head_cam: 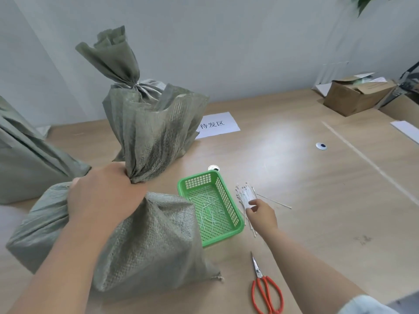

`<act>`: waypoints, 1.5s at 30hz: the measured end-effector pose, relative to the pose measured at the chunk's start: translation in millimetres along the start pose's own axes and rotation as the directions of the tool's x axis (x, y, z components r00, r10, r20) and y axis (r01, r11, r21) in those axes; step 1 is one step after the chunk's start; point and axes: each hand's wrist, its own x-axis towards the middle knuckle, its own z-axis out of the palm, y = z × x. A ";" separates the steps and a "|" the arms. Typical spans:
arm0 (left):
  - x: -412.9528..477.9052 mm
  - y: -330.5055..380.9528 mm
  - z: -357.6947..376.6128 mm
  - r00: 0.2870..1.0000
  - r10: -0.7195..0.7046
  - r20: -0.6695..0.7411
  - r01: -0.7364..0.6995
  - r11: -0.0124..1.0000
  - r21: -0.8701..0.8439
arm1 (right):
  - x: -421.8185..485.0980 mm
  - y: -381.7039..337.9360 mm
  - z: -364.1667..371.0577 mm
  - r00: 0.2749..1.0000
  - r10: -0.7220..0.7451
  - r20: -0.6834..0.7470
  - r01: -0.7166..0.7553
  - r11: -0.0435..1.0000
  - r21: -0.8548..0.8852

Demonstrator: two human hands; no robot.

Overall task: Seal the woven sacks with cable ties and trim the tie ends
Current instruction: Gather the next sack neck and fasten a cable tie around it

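Observation:
My left hand [103, 193] grips the gathered neck of a grey-green woven sack [145, 245] that stands on the table in front of me; the sack's loose top fans out above my fist. My right hand [260, 213] reaches over a bundle of white cable ties [243, 197] lying right of the green basket, its fingertips pinching some of them. Red-handled scissors [265, 288] lie shut near the table's front edge. Behind stands a second sack [136, 96], its neck cinched tight.
A green plastic basket [229, 200] holds several cut tie ends. A third sack [27, 159] leans at the left. A paper label [217, 125] lies behind. A cardboard box [356, 96] sits at the far right. Cable grommets [321, 146] dot the wooden tabletop.

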 end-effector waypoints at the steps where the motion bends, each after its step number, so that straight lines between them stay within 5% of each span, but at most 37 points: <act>1: 0.1 2.7 0.5 1.000 0.000 0.000 0.000 1.000 0.004 | 4.3 8.1 2.9 0.999 0.023 0.023 -0.022 0.999 -0.044; 15: 6.9 12.4 14.3 0.999 -0.025 -0.040 0.025 1.000 0.002 | 42.6 48.4 45.3 0.998 0.054 0.043 -0.032 0.916 -0.399; 34: 6.6 6.1 16.6 0.995 -0.082 -0.053 0.083 0.996 0.027 | 49.2 60.7 51.5 0.994 0.110 0.009 -0.098 0.923 -0.371; 45: 4.6 4.4 16.4 0.996 -0.072 -0.049 0.073 0.997 0.024 | 39.0 62.5 46.8 1.000 -0.026 0.014 0.028 0.975 -0.218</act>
